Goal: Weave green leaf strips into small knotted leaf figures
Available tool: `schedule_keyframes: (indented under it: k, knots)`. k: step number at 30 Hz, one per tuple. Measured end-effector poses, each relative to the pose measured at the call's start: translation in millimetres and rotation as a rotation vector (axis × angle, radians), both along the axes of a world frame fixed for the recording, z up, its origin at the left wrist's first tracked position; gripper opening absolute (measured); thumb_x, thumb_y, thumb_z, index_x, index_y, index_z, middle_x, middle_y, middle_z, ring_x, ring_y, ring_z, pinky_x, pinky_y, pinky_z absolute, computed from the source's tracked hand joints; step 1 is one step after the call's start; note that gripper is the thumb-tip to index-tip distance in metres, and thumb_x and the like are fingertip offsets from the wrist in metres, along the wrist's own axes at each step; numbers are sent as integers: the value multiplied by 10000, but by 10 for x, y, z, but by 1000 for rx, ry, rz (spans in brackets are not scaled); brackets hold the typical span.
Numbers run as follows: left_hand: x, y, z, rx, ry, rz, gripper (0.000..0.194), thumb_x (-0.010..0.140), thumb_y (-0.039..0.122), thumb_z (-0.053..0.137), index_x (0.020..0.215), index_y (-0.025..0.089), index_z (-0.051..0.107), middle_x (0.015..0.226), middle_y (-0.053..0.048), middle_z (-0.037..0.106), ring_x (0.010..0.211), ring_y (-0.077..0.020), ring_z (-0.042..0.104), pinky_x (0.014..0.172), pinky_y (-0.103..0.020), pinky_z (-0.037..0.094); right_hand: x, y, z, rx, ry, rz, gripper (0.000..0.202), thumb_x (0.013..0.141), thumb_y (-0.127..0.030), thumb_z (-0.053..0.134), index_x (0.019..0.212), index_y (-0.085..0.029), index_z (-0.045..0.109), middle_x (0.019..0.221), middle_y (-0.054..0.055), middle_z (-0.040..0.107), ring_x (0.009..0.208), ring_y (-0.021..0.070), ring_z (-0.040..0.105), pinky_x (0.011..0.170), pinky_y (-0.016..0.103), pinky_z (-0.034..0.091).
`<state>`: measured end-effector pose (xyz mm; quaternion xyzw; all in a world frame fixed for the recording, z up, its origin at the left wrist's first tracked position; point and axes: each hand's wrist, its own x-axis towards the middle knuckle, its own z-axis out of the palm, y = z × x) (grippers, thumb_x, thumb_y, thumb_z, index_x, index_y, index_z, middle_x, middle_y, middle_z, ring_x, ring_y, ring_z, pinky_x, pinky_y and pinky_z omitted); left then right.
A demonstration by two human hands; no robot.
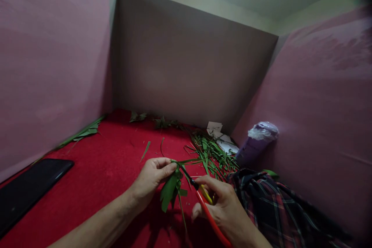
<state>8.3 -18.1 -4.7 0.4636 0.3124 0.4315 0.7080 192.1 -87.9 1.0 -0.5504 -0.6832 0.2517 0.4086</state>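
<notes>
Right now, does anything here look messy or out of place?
Slightly messy: a stray green strip lies on the red surface, apart from the tangled heap of greenery. The plaid cloth, bunched beside the right hand, looks unrelated to the scissors and leaves. Nothing looks clearly damaged.

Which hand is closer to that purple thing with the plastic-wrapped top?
The right hand. Holding red-handled cutters, it is left of the purple thing and nearer the camera; the left hand, pinching green leaves, is farther left.
</notes>
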Motion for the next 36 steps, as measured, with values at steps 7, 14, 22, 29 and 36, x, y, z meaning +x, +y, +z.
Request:
schedule_keyframes:
  k: [7, 14, 22, 29, 36]
  knots:
    - [-1, 0, 9, -2, -10, 12, 243, 629, 348, 729, 623, 122, 642, 545, -5, 628, 469, -93, 524, 507, -217, 407, -37, 17, -58, 77, -22, 6, 259, 605, -221, 737, 860, -217, 689, 576, -23, 652, 495, 132, 518, 497, 219, 386]
    - [1, -2, -7, 9, -13, 3, 244, 635, 350, 727, 621, 120, 646, 535, -4, 631, 470, -98, 533, 514, -220, 416, -55, 11, -54, 33, 58, 28, 257, 647, -205, 706, 902, -210, 677, 547, -25, 661, 506, 142, 581, 501, 217, 419]
    - [-3, -4, -15, 10, -16, 10, 238, 624, 349, 733, 620, 126, 651, 548, -14, 644, 488, -106, 546, 543, -234, 435, -62, 24, -128, -11, 181, 42, 252, 615, -205, 708, 864, -178, 680, 449, -36, 624, 378, 97, 458, 399, 203, 330]
    - [6, -11, -2, 34, -39, 26, 228, 641, 338, 724, 604, 128, 643, 532, -3, 629, 473, -91, 523, 506, -209, 413, -103, 24, -179, 12, 282, -14, 284, 579, -320, 741, 822, -180, 698, 417, -50, 554, 374, 98, 463, 388, 201, 352]
    - [20, -21, 5, 19, -64, 28, 233, 635, 330, 731, 571, 133, 624, 495, 14, 607, 441, -86, 512, 482, -207, 409, -148, 17, -221, -92, 349, -7, 285, 606, -348, 726, 833, -180, 685, 461, -25, 608, 401, 110, 487, 417, 216, 375]
